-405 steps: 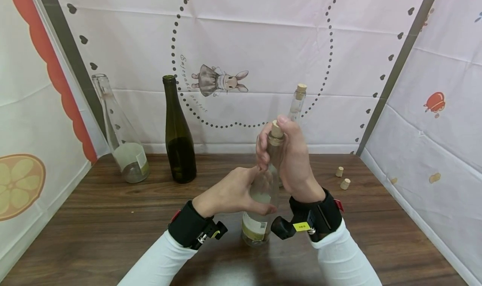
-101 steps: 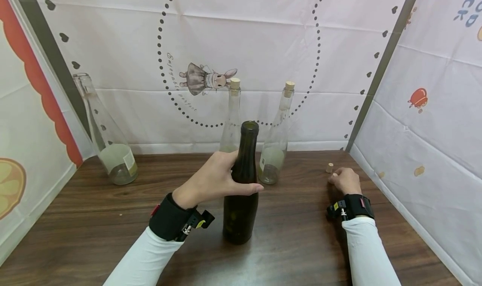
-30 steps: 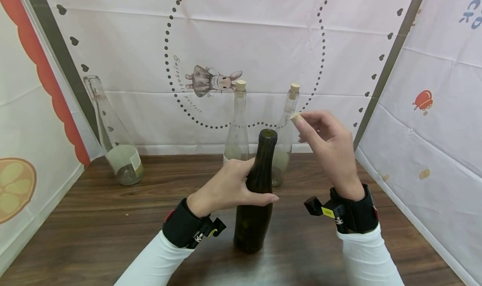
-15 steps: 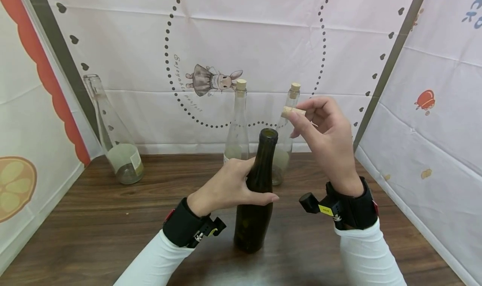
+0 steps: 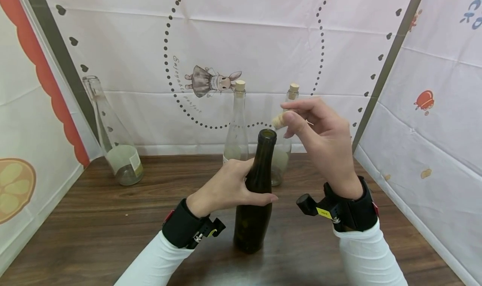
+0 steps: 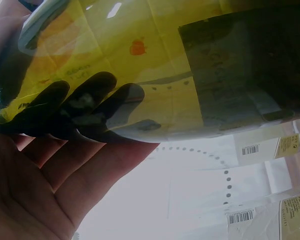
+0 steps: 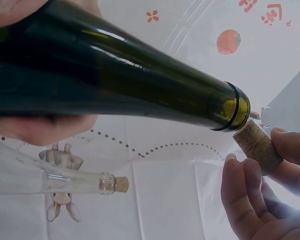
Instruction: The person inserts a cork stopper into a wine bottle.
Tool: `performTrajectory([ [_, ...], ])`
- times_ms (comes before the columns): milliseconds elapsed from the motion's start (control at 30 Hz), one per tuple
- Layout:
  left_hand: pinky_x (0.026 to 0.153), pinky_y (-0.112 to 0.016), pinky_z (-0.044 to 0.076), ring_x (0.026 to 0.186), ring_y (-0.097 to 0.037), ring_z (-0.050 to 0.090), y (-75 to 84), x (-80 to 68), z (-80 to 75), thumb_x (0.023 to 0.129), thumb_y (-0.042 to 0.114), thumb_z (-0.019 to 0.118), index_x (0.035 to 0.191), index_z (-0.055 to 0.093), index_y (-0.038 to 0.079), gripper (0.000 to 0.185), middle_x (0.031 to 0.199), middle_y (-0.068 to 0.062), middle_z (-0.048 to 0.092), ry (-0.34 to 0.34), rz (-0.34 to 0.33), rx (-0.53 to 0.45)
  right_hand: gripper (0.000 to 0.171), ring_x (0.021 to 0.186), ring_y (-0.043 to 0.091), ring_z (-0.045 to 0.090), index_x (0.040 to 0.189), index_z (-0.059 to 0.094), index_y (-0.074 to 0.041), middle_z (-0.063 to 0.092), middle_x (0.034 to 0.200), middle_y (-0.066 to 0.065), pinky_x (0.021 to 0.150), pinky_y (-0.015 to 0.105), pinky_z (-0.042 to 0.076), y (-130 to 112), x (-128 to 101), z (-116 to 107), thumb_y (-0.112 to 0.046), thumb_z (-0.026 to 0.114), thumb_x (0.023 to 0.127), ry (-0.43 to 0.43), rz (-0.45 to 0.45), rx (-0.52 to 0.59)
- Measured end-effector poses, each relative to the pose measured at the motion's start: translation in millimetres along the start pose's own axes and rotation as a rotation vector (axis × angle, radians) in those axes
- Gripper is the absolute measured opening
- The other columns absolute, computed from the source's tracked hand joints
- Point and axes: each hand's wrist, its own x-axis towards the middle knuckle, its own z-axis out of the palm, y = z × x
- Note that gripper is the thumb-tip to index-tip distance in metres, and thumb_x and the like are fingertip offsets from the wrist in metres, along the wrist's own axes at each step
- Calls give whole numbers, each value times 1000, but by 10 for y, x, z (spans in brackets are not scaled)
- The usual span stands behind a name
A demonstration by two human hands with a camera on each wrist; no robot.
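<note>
A dark green wine bottle (image 5: 254,219) stands uncorked on the table in the head view, tilted slightly. My left hand (image 5: 227,187) grips its body, thumb across the near side; in the left wrist view its fingers show through the green glass. My right hand (image 5: 325,139) pinches a cork (image 5: 279,121) just above and to the right of the bottle's mouth. Seen from the right wrist, the cork (image 7: 259,146) sits slanted beside the rim of the bottle neck (image 7: 230,107), its end outside the opening.
Two clear bottles with corks in their necks, one left (image 5: 236,127) and one right (image 5: 280,160), stand behind the green one. An uncorked clear bottle (image 5: 122,152) is at the back left. Printed cloth walls (image 5: 244,47) enclose the wooden table (image 5: 94,236).
The earlier clear bottle now stands corked at the back, and the green bottle is in front. My right hand has taken a cork from the table's right, then turned it and moved it left.
</note>
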Motion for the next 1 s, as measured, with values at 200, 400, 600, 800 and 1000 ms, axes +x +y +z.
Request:
performTrajectory([
  [200, 64, -29, 56, 72, -2, 67, -7, -1, 5, 83, 34, 91, 116, 66, 15, 45, 84, 13, 69, 0, 9, -11, 19, 76, 20, 66, 121, 71, 10, 69, 106, 14, 76, 32, 57, -20, 7, 21, 4, 66, 103, -21, -4, 0],
  [400, 65, -29, 57, 72, -2, 67, -1, 1, 3, 84, 32, 91, 116, 66, 16, 44, 84, 13, 70, -5, 14, -28, 20, 77, 21, 66, 121, 72, 8, 69, 104, 13, 75, 32, 57, -23, 20, 39, 7, 65, 102, -43, -14, 0],
  [600, 66, -29, 57, 73, -3, 67, 0, 2, 0, 85, 32, 91, 116, 66, 16, 43, 85, 13, 70, -7, 16, -43, 20, 79, 21, 66, 120, 72, 8, 67, 101, 13, 74, 32, 57, -40, 43, 65, 8, 65, 101, -64, -33, 16],
  [800, 67, -30, 57, 74, -3, 68, -3, 2, -1, 84, 31, 91, 114, 66, 17, 41, 86, 12, 70, -9, 11, -55, 21, 81, 21, 66, 120, 72, 9, 65, 98, 13, 74, 32, 58, -40, 67, 97, 10, 67, 100, -74, -65, 15],
  [1000, 66, -29, 57, 73, -3, 68, 1, -1, 1, 84, 30, 91, 112, 65, 17, 40, 85, 12, 70, -10, 13, -46, 22, 84, 21, 62, 119, 74, 8, 65, 98, 12, 74, 28, 57, -30, 80, 110, 9, 68, 99, -90, -103, -30],
])
